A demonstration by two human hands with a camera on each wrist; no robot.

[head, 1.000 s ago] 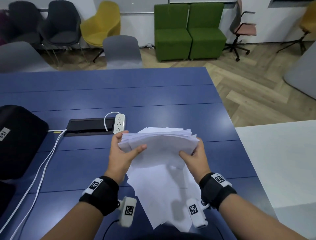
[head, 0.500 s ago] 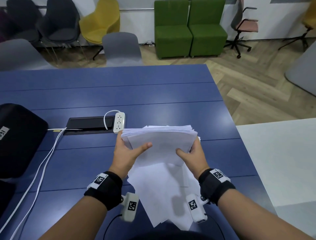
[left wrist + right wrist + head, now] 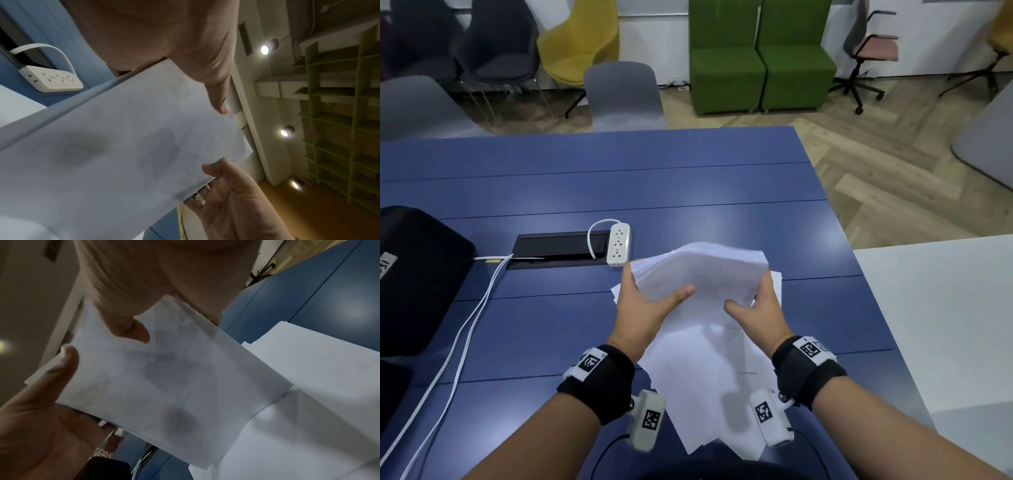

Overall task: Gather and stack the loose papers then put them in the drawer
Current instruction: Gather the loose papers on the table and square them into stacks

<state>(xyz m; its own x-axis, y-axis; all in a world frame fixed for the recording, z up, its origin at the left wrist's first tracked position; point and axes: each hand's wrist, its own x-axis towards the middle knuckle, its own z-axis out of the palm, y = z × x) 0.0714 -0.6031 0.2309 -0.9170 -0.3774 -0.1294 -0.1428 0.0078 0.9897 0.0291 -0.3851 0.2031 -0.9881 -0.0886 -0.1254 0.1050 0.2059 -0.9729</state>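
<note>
Both hands gripped the paper stack (image 3: 702,274) above the blue table (image 3: 585,178): left hand (image 3: 645,308) and right hand (image 3: 758,313) clamped thumbs on top.

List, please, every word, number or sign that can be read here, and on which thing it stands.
No words or numbers can be read.
White label on the black case: cut off, unreadable.
Wrist bands and wrist cameras: square code patterns only.
Papers: blank.

We see white papers (image 3: 698,274), a navy desk (image 3: 592,178), a white power strip (image 3: 618,244), green armchairs (image 3: 760,58), a yellow chair (image 3: 582,41).
</note>
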